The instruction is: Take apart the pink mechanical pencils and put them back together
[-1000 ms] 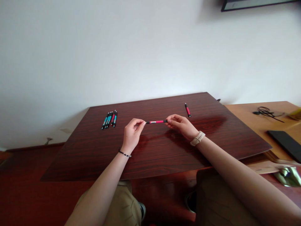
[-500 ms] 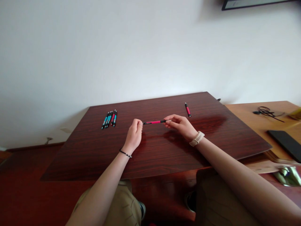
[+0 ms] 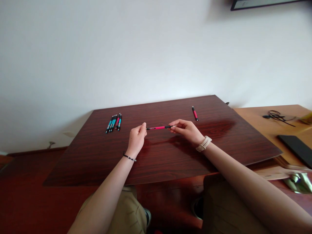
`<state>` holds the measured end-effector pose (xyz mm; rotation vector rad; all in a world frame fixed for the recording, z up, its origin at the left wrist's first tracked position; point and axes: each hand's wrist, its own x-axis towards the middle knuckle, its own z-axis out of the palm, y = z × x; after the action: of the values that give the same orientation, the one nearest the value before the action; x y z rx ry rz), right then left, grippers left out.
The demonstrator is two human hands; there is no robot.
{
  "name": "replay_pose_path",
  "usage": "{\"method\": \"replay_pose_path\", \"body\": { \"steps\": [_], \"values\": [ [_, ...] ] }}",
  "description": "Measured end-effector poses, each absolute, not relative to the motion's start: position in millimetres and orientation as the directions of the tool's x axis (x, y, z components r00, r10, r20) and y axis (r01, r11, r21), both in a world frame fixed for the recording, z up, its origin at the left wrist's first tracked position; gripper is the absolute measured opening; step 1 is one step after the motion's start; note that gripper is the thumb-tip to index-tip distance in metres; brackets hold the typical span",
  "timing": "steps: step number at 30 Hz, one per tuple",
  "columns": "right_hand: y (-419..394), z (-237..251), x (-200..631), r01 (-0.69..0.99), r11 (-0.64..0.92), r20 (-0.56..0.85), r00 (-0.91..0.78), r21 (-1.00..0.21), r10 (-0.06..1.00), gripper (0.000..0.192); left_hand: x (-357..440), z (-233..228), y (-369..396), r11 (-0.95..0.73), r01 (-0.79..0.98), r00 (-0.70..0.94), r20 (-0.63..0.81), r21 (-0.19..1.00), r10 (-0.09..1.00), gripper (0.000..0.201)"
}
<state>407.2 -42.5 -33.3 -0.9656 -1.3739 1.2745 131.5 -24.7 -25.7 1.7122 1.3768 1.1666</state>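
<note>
A pink and black pen (image 3: 159, 127) hangs level above the dark wooden board (image 3: 170, 152). My right hand (image 3: 186, 130) pinches its right end between thumb and fingers. My left hand (image 3: 136, 138), fingers curled, sits at the pen's left tip; whether it grips the tip or a cap I cannot tell. A row of several teal and pink pens (image 3: 114, 123) lies on the board to the left. One more pink pen (image 3: 194, 113) lies alone at the back right.
A white wall stands behind the board. To the right is a lighter wooden table (image 3: 268, 126) with a coiled black cable (image 3: 276, 116) and a flat black device (image 3: 296, 148). My knees in khaki trousers show below the board's near edge.
My left hand has closed into a fist and slid slightly left. The pen has shifted a little left and tilted, its left end lower.
</note>
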Motion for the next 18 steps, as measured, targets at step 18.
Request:
{"method": "replay_pose_path", "body": {
  "steps": [18],
  "values": [
    [-43, -28, 411, -0.081, 0.081, 0.090, -0.120, -0.993, 0.989, 0.045, 126, -26, -18, -0.206, 0.061, -0.017, 0.207, 0.977, 0.978, 0.061]
  ]
}}
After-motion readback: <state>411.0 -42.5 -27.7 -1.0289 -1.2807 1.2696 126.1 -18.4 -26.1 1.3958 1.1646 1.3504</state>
